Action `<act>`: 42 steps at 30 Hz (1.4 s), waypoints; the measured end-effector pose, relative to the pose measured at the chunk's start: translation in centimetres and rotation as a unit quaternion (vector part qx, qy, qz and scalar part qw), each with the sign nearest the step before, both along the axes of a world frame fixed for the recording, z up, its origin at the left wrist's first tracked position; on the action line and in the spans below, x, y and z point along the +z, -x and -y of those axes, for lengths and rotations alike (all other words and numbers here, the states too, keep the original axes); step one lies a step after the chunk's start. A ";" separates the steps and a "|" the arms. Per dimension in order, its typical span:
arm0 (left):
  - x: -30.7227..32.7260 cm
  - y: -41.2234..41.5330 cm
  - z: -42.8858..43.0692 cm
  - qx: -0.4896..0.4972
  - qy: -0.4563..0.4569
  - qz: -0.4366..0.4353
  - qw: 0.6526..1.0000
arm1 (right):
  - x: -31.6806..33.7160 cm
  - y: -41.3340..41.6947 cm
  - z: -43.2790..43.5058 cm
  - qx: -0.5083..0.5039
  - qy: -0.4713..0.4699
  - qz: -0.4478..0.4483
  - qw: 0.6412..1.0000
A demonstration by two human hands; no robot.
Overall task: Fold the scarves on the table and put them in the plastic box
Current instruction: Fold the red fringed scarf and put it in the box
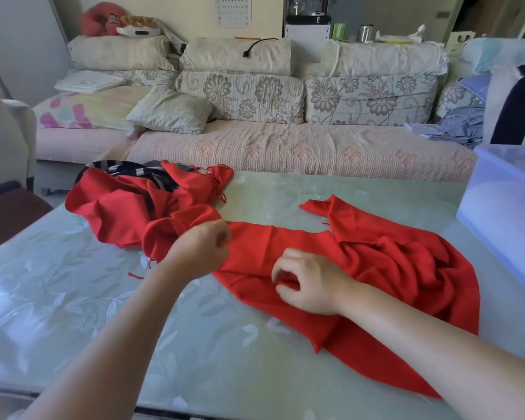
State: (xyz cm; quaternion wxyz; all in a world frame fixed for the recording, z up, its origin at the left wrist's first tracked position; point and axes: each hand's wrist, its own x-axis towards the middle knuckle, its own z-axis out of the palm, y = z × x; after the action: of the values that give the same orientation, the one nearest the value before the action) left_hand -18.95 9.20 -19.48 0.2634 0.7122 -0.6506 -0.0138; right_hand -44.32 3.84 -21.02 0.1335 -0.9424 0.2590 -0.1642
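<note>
I note the left hand curled, its fingers pinching a fold of the red scarf. The right hand has fingers bent narrow, nipping the same matte woven cloth. It sprawls creased and bunched across the glossy leaf-patterned worktop. A striped scarf lies partly under its far-left end. The translucent box sits far right.

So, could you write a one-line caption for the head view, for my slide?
Both hands, left hand and right hand, pinch a red scarf on the table, plastic box nearby.
</note>
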 end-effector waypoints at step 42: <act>-2.9 0.1 -0.3 0.130 -0.384 0.127 0.905 | -1.5 2.3 3.2 -0.213 -0.139 -0.269 0.929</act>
State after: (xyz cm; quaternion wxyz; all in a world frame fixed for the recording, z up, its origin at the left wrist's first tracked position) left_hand -19.03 9.46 -22.34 -0.1159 0.8319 -0.5250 -0.1373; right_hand -46.60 0.68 -22.51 0.1503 -0.8460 0.4999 0.1086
